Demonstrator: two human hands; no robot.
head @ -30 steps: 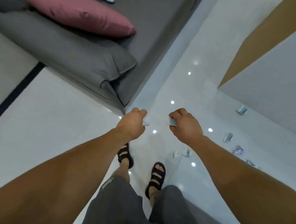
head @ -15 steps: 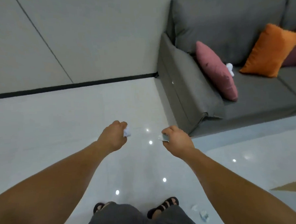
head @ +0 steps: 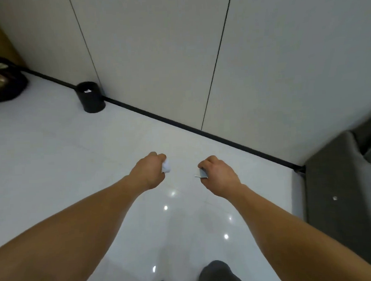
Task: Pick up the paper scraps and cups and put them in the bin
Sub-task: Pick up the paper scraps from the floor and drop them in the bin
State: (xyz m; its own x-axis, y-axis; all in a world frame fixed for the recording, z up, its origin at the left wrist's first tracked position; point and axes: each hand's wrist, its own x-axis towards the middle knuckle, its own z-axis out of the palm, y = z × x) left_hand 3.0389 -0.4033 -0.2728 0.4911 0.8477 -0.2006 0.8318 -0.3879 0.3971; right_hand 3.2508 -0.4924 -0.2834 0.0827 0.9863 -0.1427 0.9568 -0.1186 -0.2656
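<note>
crumpled paper scrap (head: 166, 167): white and balled up, gripped in the curled fingers of the left hand (head: 150, 171); it shows at the thumb side of the fist, in the air above the floor.
flat scrap (head: 202, 173): thin, grey-blue, with a pale edge, pinched in the right hand (head: 219, 177) and protruding from its inner side; whether it is paper or a flattened cup cannot be told.
left hand: closed around the white scrap, knuckles up, forearm stretched forward.
right hand: fingers curled about the flat scrap, back of the hand up; level with the left hand and apart from it.
bin (head: 91, 100): black, cylindrical, upright on the floor against the wall at upper left, well apart from both hands.
bin contents (head: 87, 91): a white scrap visible inside the open top.
floor (head: 52, 168): glossy white tiles with small points of reflected light between the forearms.
wall (head: 154, 56): pale panels with thin dark vertical joints; a black skirting strip (head: 179, 124) runs along its foot.
sofa (head: 344, 185): grey, at the right edge, its end near the skirting.
bag (head: 1, 85): black, on the floor at the far left, beyond the bin.
trouser leg (head: 217, 274): grey, at the bottom edge.
</note>
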